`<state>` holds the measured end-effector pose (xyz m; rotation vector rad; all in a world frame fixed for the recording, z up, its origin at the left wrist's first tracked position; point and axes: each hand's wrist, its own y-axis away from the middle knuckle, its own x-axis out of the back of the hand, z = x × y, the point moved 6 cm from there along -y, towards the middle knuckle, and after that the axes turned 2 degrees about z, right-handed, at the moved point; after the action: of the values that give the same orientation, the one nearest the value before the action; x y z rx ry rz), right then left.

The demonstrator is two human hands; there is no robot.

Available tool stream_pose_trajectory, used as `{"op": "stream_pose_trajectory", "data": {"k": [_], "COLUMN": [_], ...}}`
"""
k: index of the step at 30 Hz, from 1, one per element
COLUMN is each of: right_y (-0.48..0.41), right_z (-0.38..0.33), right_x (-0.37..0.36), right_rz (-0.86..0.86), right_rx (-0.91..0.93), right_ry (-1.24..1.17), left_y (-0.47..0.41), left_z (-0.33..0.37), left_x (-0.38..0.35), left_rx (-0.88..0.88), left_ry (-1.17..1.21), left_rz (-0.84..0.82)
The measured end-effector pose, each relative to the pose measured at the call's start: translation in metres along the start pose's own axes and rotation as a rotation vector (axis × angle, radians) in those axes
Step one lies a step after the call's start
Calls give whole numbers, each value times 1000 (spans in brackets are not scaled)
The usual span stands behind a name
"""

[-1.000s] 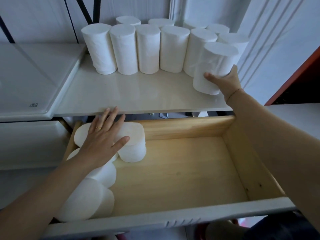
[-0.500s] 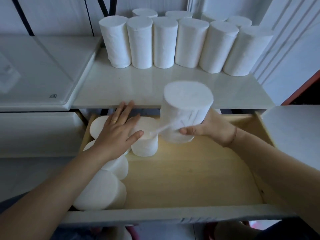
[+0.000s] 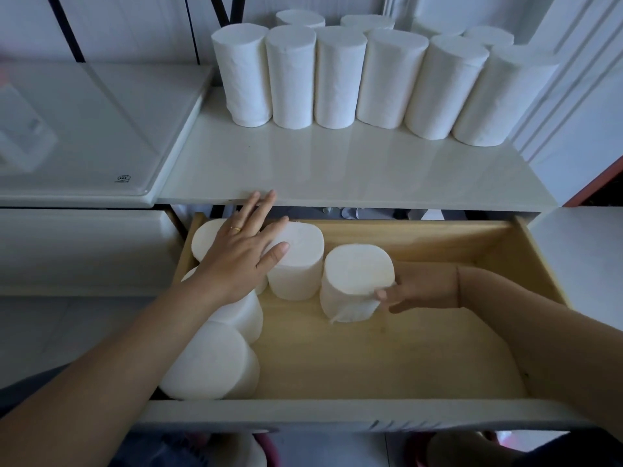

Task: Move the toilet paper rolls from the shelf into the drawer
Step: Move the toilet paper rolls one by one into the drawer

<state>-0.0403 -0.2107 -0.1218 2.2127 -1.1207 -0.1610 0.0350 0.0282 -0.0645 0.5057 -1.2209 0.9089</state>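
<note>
1. Right hand [image 3: 421,289]: fingers hidden behind the roll [image 3: 354,281] in its grip.
2. Left hand [image 3: 236,261] covers parts of the drawer rolls [image 3: 303,264] beneath it.
3. Back-row rolls [image 3: 300,17] on the shelf [image 3: 337,170]: only tops visible.
4. Logo [image 3: 123,178] on the white lid [image 3: 84,129]: unreadable.

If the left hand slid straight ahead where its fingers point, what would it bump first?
Most likely the front edge of the shelf. The left hand lies flat on rolls in the drawer, fingertips pointing straight at that edge. It might slip underneath instead; depth is hard to tell.
</note>
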Motion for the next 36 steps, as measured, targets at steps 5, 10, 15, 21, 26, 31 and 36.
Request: {"op": "stream_pose_trajectory", "data": {"k": [5,10,15,21,26,31,36], "right_y": [6,-10,-32,-33,-10,39,67], "right_z": [-6,-24,-37,-49,-92,-100,-68], "right_x": [-34,-77,-105,-106,-17,101,179], "right_rz": [-129,-113,38,86,561,1206,1554], "right_rx": [-148,-116,-151,-230,-14,226,222], "right_ry": [-372,-580,-798,-664,258,91,-119], "left_y": [0,2,2,4,8,2,-12], "left_z": [1,0,-1,-2,-4,-6,3], "left_x": [-1,1,1,2,2,2,-3], "left_rx": [0,-7,1,13,-1,-1,10], "left_ry": [-6,-7,-14,-21,-61,-61,-111], "left_rz": [-11,0,1,3,22,47,28]}}
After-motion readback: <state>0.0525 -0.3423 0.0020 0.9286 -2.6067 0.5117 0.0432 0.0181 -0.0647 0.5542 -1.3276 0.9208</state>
